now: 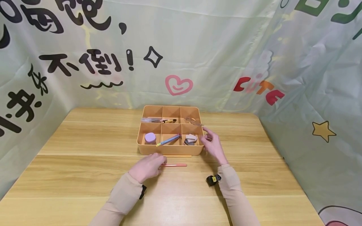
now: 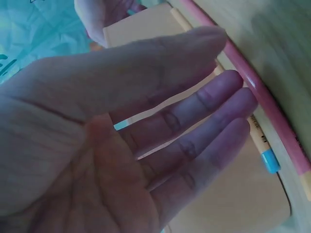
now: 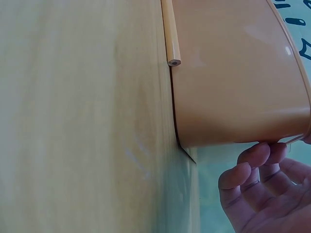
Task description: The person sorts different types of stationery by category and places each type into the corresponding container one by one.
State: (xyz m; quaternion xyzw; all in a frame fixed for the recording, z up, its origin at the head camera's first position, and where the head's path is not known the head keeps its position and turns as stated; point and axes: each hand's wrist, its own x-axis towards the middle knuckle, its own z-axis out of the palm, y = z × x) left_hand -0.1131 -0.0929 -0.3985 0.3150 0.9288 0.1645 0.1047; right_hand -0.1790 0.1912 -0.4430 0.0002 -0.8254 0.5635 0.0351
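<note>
A tan six-compartment organizer box (image 1: 167,150) sits on the table. Against its front lies a natural-wood pencil (image 1: 181,156) with a blue end, and nearer to me a pink pencil (image 1: 178,165). My left hand (image 1: 148,166) hovers over the left ends of both pencils, palm down. In the left wrist view its loosely bent fingers (image 2: 214,104) come right up to the pink pencil (image 2: 265,94), pinching nothing. My right hand (image 1: 213,144) is at the box's right side, its fingertips (image 3: 255,154) touching the outer wall near the rim.
Front compartments hold a purple-lidded round jar (image 1: 150,138), a blue pen (image 1: 169,139) and grey and white eraser-like blocks (image 1: 190,138). Across the back row lie a clear purplish item (image 1: 150,120), a black-and-gold item (image 1: 169,121) and a transparent piece (image 1: 193,121). A printed curtain (image 1: 220,62) hangs behind the table.
</note>
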